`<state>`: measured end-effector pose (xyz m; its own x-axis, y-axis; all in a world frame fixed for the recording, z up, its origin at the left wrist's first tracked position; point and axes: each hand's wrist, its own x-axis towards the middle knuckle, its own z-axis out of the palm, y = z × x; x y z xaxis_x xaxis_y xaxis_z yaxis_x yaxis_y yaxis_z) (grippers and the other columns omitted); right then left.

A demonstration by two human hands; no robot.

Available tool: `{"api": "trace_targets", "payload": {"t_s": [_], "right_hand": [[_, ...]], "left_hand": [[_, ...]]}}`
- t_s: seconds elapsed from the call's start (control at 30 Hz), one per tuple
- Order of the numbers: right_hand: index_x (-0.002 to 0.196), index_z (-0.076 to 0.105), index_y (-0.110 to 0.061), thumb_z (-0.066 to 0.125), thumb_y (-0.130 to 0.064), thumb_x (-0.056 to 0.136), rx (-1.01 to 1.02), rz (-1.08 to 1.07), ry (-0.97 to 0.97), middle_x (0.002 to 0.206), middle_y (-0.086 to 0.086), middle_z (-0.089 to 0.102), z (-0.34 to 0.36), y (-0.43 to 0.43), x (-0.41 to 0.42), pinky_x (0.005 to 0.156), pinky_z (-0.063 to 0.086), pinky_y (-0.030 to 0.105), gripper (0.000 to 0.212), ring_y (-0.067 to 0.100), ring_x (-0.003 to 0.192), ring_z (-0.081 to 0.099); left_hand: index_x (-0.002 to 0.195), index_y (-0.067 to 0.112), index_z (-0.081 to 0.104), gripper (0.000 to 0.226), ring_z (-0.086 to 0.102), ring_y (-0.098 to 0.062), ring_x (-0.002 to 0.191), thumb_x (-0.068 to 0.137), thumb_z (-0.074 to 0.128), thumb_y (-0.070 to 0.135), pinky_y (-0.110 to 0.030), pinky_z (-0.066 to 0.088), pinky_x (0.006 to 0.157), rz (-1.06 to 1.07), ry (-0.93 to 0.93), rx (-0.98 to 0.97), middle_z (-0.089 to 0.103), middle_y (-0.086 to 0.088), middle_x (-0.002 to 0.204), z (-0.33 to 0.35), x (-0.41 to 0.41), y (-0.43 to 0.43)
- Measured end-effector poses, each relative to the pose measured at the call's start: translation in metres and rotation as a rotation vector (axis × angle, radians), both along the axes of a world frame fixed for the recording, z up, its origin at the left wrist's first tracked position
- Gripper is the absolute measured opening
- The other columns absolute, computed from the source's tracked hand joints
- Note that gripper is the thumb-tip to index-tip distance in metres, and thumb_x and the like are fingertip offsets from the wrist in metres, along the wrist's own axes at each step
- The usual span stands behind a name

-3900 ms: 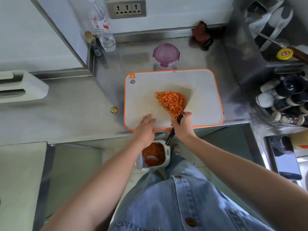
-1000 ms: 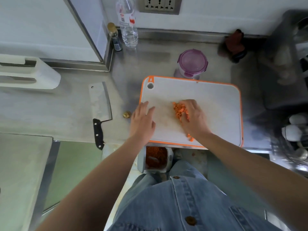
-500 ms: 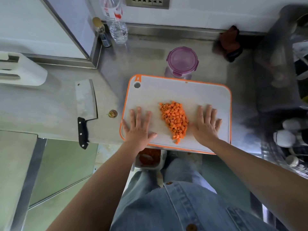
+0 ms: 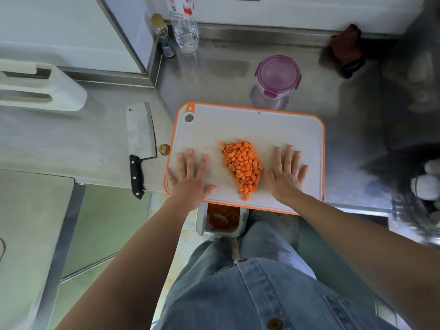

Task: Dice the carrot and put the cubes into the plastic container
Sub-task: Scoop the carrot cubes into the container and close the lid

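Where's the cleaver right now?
In the head view, the cleaver lies flat on the counter just left of the cutting board, handle toward the person, with a small gold-coloured object between them.

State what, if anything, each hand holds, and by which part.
Nothing is held. The left hand and right hand lie flat, fingers spread, on the cutting board either side of the carrot cubes; the cleaver lies untouched on the counter.
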<state>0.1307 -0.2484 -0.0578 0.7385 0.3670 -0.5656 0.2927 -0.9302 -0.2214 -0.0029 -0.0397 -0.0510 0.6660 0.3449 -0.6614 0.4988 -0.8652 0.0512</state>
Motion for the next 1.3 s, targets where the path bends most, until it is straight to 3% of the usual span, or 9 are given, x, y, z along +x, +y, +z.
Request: {"api": "trace_targets", "payload": {"t_s": [0.53, 0.8, 0.87, 0.93, 1.0, 1.1, 1.17, 1.3], "right_hand": [[0.15, -0.02, -0.022, 0.022, -0.036, 0.102, 0.031, 0.034, -0.007, 0.155, 0.003, -0.032, 0.001, 0.044, -0.009, 0.11, -0.021, 0.053, 0.066, 0.028, 0.141, -0.033], [0.15, -0.019, -0.028, 0.022, -0.038, 0.102, 0.055, 0.125, 0.039, 0.154, 0.002, -0.034, 0.002, 0.043, -0.001, 0.114, -0.017, 0.052, 0.064, 0.027, 0.141, -0.033], [0.153, -0.009, -0.026, 0.028, -0.034, 0.099, 0.063, 0.152, 0.011, 0.158, 0.002, -0.025, 0.008, 0.039, 0.004, 0.117, -0.006, 0.051, 0.065, 0.029, 0.145, -0.023], [0.15, 0.019, -0.021, 0.038, -0.027, 0.094, 0.137, 0.142, -0.111, 0.157, 0.007, 0.006, 0.014, 0.039, 0.016, 0.111, 0.016, 0.048, 0.06, 0.033, 0.141, 0.01], [0.132, 0.046, -0.014, 0.046, -0.02, 0.09, 0.289, 0.016, -0.181, 0.138, 0.012, 0.038, 0.015, 0.044, 0.038, 0.097, 0.031, 0.041, 0.043, 0.033, 0.122, 0.037], [0.111, 0.054, -0.012, 0.051, -0.015, 0.09, 0.685, -0.553, 0.151, 0.106, 0.015, 0.061, 0.026, 0.061, 0.079, 0.071, 0.047, 0.034, 0.021, 0.028, 0.086, 0.063], [0.102, 0.054, -0.011, 0.053, -0.015, 0.093, 0.811, -0.824, 0.325, 0.086, 0.009, 0.06, 0.034, 0.069, 0.109, 0.054, 0.049, 0.027, 0.01, 0.019, 0.063, 0.062], [0.089, 0.053, -0.015, 0.056, -0.028, 0.097, 0.847, -0.965, 0.603, 0.084, 0.006, 0.057, 0.043, 0.083, 0.144, 0.059, 0.053, 0.028, 0.015, 0.018, 0.067, 0.061]], "left_hand": [[0.143, 0.034, -0.034, 0.091, -0.039, -0.035, 0.136, 0.093, 0.037, 0.062, -0.069, -0.006, 0.11, 0.031, 0.055, -0.04, -0.047, -0.006, 0.147, 0.008, -0.008, 0.045], [0.145, 0.038, -0.029, 0.098, -0.039, -0.034, 0.137, 0.091, 0.05, 0.057, -0.069, -0.005, 0.11, 0.122, 0.05, -0.087, -0.046, -0.002, 0.148, 0.012, -0.007, 0.054], [0.148, 0.037, -0.022, 0.099, -0.037, -0.031, 0.139, 0.089, 0.056, 0.053, -0.067, -0.008, 0.111, 0.179, 0.016, -0.113, -0.041, -0.001, 0.151, 0.013, -0.004, 0.053], [0.152, 0.031, -0.007, 0.094, -0.03, -0.031, 0.143, 0.088, 0.059, 0.047, -0.061, -0.01, 0.114, 0.256, -0.072, -0.106, -0.029, -0.003, 0.157, 0.012, 0.001, 0.048], [0.153, 0.022, 0.006, 0.082, -0.02, -0.031, 0.146, 0.092, 0.055, 0.042, -0.053, -0.009, 0.117, 0.31, -0.196, -0.069, -0.015, -0.008, 0.16, 0.011, 0.01, 0.04], [0.154, 0.019, 0.008, 0.066, -0.009, -0.026, 0.149, 0.099, 0.042, 0.033, -0.047, -0.003, 0.12, 0.367, -0.328, -0.037, -0.004, -0.004, 0.163, 0.009, 0.03, 0.024], [0.154, 0.022, 0.012, 0.057, -0.006, -0.023, 0.149, 0.102, 0.034, 0.029, -0.049, 0.002, 0.12, 0.427, -0.365, -0.056, -0.001, -0.001, 0.163, 0.009, 0.045, 0.014], [0.152, 0.019, 0.02, 0.05, -0.005, -0.023, 0.15, 0.103, 0.027, 0.027, -0.057, 0.005, 0.117, 0.54, -0.353, -0.088, 0.001, 0.001, 0.163, 0.01, 0.06, 0.005]]}}
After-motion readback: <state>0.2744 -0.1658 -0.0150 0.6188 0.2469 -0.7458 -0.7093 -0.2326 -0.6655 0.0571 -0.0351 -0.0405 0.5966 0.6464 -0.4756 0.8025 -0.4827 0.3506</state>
